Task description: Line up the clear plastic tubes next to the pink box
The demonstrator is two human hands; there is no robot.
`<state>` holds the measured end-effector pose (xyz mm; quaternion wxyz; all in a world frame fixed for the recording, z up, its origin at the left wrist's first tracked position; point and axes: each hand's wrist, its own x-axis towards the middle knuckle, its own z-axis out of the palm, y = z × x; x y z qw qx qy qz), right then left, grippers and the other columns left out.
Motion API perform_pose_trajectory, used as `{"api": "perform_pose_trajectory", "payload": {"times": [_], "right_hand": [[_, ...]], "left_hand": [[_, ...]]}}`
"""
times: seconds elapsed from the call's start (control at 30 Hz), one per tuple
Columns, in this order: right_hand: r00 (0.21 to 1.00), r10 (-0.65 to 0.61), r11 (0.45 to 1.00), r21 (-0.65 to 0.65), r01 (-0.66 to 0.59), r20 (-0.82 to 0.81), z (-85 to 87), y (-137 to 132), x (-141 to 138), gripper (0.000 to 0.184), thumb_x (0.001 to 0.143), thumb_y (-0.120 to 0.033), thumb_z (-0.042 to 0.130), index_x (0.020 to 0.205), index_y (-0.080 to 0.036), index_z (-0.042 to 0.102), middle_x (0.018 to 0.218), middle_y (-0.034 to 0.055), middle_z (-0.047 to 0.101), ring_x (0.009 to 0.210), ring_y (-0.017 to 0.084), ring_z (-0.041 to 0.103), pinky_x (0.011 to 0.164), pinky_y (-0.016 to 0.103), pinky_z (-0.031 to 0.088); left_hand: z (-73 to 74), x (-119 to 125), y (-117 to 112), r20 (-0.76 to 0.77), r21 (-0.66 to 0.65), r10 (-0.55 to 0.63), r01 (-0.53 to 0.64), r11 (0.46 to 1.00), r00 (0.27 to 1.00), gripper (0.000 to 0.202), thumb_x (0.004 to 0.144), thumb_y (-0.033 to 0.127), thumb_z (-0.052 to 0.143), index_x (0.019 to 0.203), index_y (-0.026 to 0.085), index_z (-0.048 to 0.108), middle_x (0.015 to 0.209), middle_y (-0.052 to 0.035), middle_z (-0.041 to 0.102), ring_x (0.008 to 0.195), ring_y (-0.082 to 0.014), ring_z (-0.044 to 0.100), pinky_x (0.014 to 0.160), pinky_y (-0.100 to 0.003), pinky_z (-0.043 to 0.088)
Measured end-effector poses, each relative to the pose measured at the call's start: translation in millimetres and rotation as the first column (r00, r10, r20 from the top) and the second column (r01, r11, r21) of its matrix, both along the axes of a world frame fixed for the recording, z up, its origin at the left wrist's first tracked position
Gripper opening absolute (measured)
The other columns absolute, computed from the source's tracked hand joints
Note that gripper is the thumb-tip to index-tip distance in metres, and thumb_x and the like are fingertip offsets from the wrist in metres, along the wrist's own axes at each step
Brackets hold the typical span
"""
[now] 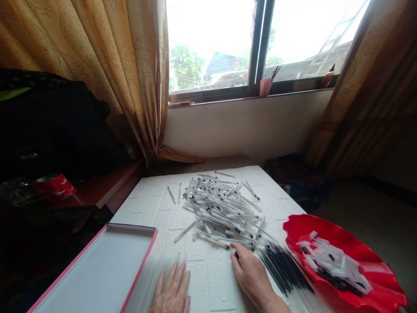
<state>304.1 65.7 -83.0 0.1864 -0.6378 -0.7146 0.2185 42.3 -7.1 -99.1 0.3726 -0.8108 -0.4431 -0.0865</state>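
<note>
Indoors at a window-side table with a white, brick-embossed top, a person's two hands rest apart from each other. The left hand lies flat, palm down, fingers straight and slightly spread, holding nothing. Just beside it, toward the box lid, lies a row of what seem to be clear tubes (the view is blurred there).

The right hand reaches to the near edge of a loose pile of clear pen barrels, its fingertips touching the nearest pieces. Whether they have pinched one cannot be told from this angle. The pile covers the middle of the table and stretches from the right hand toward the window, with a few stray barrels to its left.

Just right of the right hand, a bundle of black ink refills lies fanned on the table, between that hand and a red scalloped bowl holding small white and black pen parts. At the near left corner rests a shallow pink-rimmed box lid, pale inside facing up.

Beyond the table's left edge a red can sits on a dark wooden shelf. Patterned gold curtains frame the bright window, and a pink cup stands on the sill.
</note>
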Motion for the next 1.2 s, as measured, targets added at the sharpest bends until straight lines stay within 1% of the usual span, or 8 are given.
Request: {"api": "perform_pose_trajectory", "payload": {"times": [0.23, 0.43, 0.57, 0.77, 0.87, 0.93, 1.03, 1.2], "right_hand": [[0.999, -0.019, 1.000, -0.013, 0.019, 0.036, -1.5, 3.7, -3.1, 0.033, 0.091, -0.017, 0.044, 0.119, -0.017, 0.060, 0.117, 0.0125, 0.071, 0.103, 0.029, 0.067, 0.081, 0.033, 0.047], [0.997, -0.009, 1.000, -0.003, 0.009, 0.073, 2.9, 11.3, -5.4, 0.018, 0.089, -0.021, 0.050, 0.100, -0.021, 0.065, 0.093, 0.0085, 0.075, 0.086, 0.028, 0.070, 0.069, 0.031, 0.044], [0.998, -0.004, 1.000, 0.004, 0.004, 0.067, 4.4, 13.6, -6.9, 0.015, 0.089, -0.020, 0.048, 0.088, -0.021, 0.063, 0.086, 0.0104, 0.075, 0.080, 0.028, 0.070, 0.064, 0.031, 0.041], [0.999, 0.038, 0.999, 0.001, -0.038, -0.033, -1.5, -10.9, 1.2, 0.015, 0.088, -0.024, 0.046, 0.079, -0.023, 0.057, 0.075, 0.0047, 0.072, 0.070, 0.022, 0.067, 0.064, 0.028, 0.041], [0.984, 0.012, 1.000, -0.012, -0.014, -0.177, -12.8, -28.1, 7.9, 0.020, 0.088, -0.032, 0.042, 0.073, -0.024, 0.053, 0.066, 0.0011, 0.068, 0.060, 0.018, 0.063, 0.059, 0.026, 0.043], [0.923, -0.042, 0.998, -0.065, 0.019, -0.382, -20.8, -37.7, 12.7, 0.023, 0.086, -0.039, 0.044, 0.071, -0.025, 0.052, 0.065, 0.0009, 0.067, 0.058, 0.019, 0.062, 0.056, 0.026, 0.044], [0.744, -0.143, 0.977, -0.211, 0.003, -0.652, -28.8, -49.8, 19.7, 0.026, 0.081, -0.049, 0.052, 0.072, -0.024, 0.055, 0.069, 0.0019, 0.069, 0.057, 0.019, 0.063, 0.055, 0.027, 0.047], [0.539, -0.285, 0.940, -0.341, -0.005, -0.793, -33.4, -68.6, 26.6, 0.040, 0.071, -0.061, 0.065, 0.070, -0.022, 0.059, 0.067, 0.0015, 0.071, 0.047, 0.013, 0.057, 0.048, 0.024, 0.041]], "left_hand": [[5.2, 3.3, -1.0, -0.015, 0.006, 0.024, -0.024, 1.000, 1.000, 0.046, 0.072, 0.016, 0.049, 0.113, 0.024, 0.066, 0.117, 0.0023, 0.072, 0.105, -0.0202, 0.063, 0.090, -0.043, 0.038], [9.9, 5.2, -1.0, -0.009, 0.044, 0.003, -0.003, 0.999, 1.000, 0.044, 0.070, 0.017, 0.048, 0.109, 0.023, 0.068, 0.114, 0.0005, 0.073, 0.102, -0.0212, 0.064, 0.089, -0.044, 0.037], [12.6, 7.0, -0.4, -0.004, 0.053, 0.002, -0.002, 0.999, 1.000, 0.043, 0.070, 0.017, 0.049, 0.107, 0.023, 0.069, 0.113, 0.0011, 0.074, 0.101, -0.0221, 0.065, 0.089, -0.045, 0.037], [17.6, 9.2, -0.8, 0.003, 0.051, 0.006, -0.006, 0.999, 1.000, 0.040, 0.071, 0.022, 0.051, 0.106, 0.024, 0.070, 0.114, 0.0011, 0.073, 0.103, -0.0234, 0.063, 0.090, -0.044, 0.036], [19.0, 9.0, -2.0, 0.015, 0.048, -0.008, 0.007, 0.999, 1.000, 0.038, 0.071, 0.027, 0.053, 0.105, 0.024, 0.070, 0.112, -0.0009, 0.074, 0.102, -0.0245, 0.063, 0.088, -0.045, 0.036], [20.2, 9.2, -2.1, 0.020, 0.049, -0.010, 0.009, 0.999, 1.000, 0.038, 0.071, 0.029, 0.054, 0.105, 0.024, 0.069, 0.111, -0.0025, 0.074, 0.101, -0.0251, 0.063, 0.088, -0.045, 0.035], [22.2, 11.5, -1.2, 0.034, 0.047, -0.012, 0.011, 0.999, 0.999, 0.038, 0.071, 0.031, 0.055, 0.106, 0.023, 0.068, 0.111, -0.0042, 0.074, 0.100, -0.0253, 0.064, 0.088, -0.045, 0.036], [11.5, 27.8, -2.9, 0.098, 0.051, -0.064, 0.059, 0.997, 0.993, 0.038, 0.082, 0.032, 0.053, 0.115, 0.016, 0.063, 0.113, -0.0062, 0.073, 0.104, -0.0218, 0.065, 0.090, -0.038, 0.042]]}}
